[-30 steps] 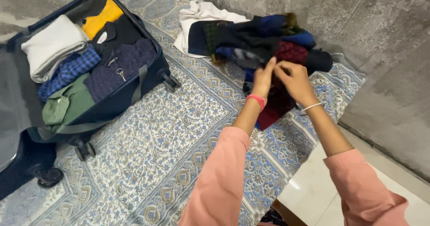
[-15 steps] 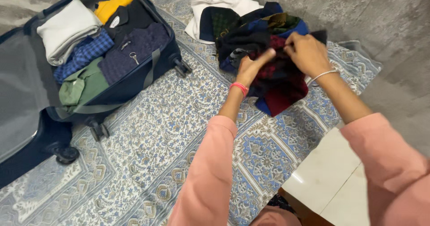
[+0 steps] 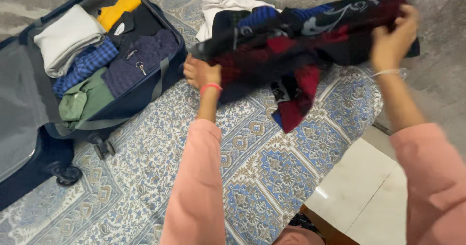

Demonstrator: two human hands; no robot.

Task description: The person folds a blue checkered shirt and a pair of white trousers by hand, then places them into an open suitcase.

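In the head view, a dark red-and-blue garment (image 3: 301,46) was held stretched above the patterned rug (image 3: 272,172), pinched closed by the left hand (image 3: 201,72) and right hand (image 3: 393,38). Both edges would best be kept taut and level; an open suitcase (image 3: 97,65) lay beyond the left hand.

Dark red garment (image 3: 301,46) now spread wide

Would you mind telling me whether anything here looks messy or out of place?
Only the loose clothes heaped on the patterned rug by the wall, unfolded. The suitcase holds neat folded stacks. Both hands, left and right, hold a dark red garment spread out.
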